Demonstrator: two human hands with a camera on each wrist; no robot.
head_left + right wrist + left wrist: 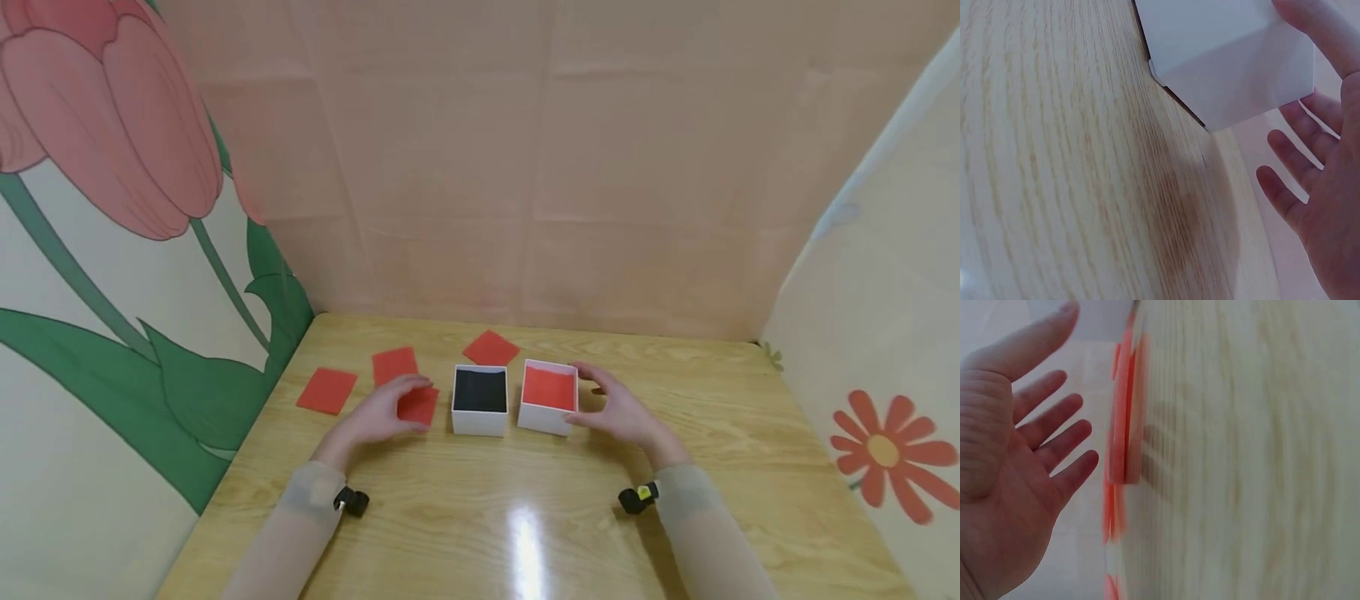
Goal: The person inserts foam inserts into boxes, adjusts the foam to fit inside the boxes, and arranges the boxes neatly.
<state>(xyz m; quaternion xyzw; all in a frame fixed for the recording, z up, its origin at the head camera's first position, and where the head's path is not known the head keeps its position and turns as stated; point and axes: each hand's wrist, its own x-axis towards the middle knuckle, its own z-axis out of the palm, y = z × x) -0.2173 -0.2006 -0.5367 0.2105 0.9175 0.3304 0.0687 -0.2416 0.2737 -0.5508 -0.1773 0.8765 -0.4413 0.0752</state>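
In the head view, my left hand (382,410) hovers by a thin red square (420,406), thumb and fingers spread apart around it. The left wrist view shows that hand (1022,437) with its fingers extended and nothing between them, beside red squares (1121,425) on the table. With thumb at the front and fingers at the back, my right hand (615,410) grips the right side of a white open-topped box (543,419) that has a red surface inside. The right wrist view has its thumb and fingertips at the edges of the box (1241,81), the remaining fingers loose.
A second white box (480,424), black inside, stands between the hands. Other red squares lie at the far left (327,391), behind the left hand (395,364) and behind the boxes (491,347). The wooden table (465,508) meets a hanging backdrop (525,183).
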